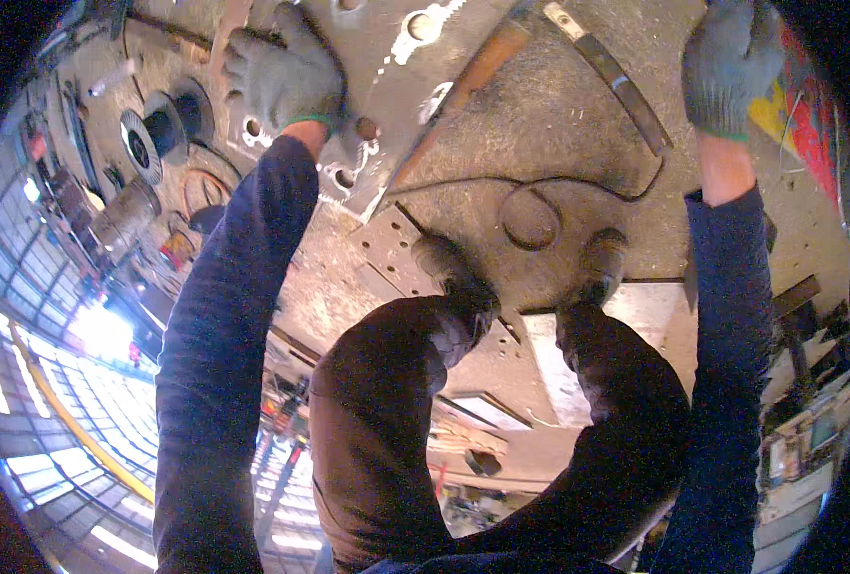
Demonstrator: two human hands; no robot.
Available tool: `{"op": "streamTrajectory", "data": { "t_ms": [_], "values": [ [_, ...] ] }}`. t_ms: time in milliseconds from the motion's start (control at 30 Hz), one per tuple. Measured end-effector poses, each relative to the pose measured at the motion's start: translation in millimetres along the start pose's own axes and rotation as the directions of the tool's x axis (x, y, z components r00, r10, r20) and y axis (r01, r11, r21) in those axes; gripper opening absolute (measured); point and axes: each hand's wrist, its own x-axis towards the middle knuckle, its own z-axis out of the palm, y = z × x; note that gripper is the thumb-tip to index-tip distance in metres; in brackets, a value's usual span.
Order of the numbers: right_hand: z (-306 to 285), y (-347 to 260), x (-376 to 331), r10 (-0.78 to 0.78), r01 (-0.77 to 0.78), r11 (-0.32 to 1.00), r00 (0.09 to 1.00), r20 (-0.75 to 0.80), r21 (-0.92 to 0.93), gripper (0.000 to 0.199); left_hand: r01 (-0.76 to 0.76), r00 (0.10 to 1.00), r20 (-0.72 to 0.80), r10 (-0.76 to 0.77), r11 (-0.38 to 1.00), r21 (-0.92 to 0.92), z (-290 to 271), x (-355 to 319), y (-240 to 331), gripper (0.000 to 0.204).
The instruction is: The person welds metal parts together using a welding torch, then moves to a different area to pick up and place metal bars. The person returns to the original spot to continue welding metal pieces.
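Observation:
My left hand [281,77], in a grey knit glove, grips the edge of a large grey steel plate [396,57] with round holes and ragged cut-outs, held tilted above the floor. My right hand [731,62], also gloved, is raised at the upper right with its fingers curled into a fist. No object shows in it. Both arms are in dark blue sleeves. My two dark boots [454,273] [602,263] stand on the concrete below the plate.
A black cable [530,215] loops on the floor ahead of the boots. A flat dark bar [616,81] and a rusty strip [473,77] lie near the plate. A small perforated plate [391,244] lies by the left boot. Wire spools [143,143] sit at left.

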Motion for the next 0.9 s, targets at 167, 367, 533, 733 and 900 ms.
{"op": "streamTrajectory", "data": {
  "t_ms": [167, 367, 533, 733, 900],
  "values": [
    [-36.3, 170.3, -124.6, 0.180, -0.211, 0.886, 0.977, -0.113, -0.413, 0.048, 0.093, 0.988, 0.150, -0.044, 0.936, -0.340, -1.9, 8.1, 26.1, 0.083],
    [-16.5, 159.2, -135.1, 0.071, 0.000, 0.814, 0.992, 0.100, -0.581, 0.065, -0.314, 0.942, 0.018, 0.335, 0.898, -0.308, 12.3, 13.1, -5.9, 0.053],
    [-28.0, 131.8, -120.0, 0.231, 0.046, 0.775, 0.908, 0.349, -0.631, 0.070, -0.552, 0.826, -0.236, 0.511, 0.817, -0.164, 23.6, 16.0, -19.2, 0.041],
    [-16.4, 114.2, -115.9, 0.301, 0.288, 0.690, 0.719, 0.626, -0.664, 0.058, -0.536, 0.832, -0.330, 0.446, 0.801, -0.266, 25.4, 2.9, -31.0, 0.044],
    [-11.6, 157.1, -105.0, 0.258, 0.282, 0.688, 0.766, 0.589, -0.668, 0.059, -0.642, 0.743, -0.424, 0.519, 0.732, -0.230, 8.2, -41.1, -79.5, 0.044]
  ]
}}
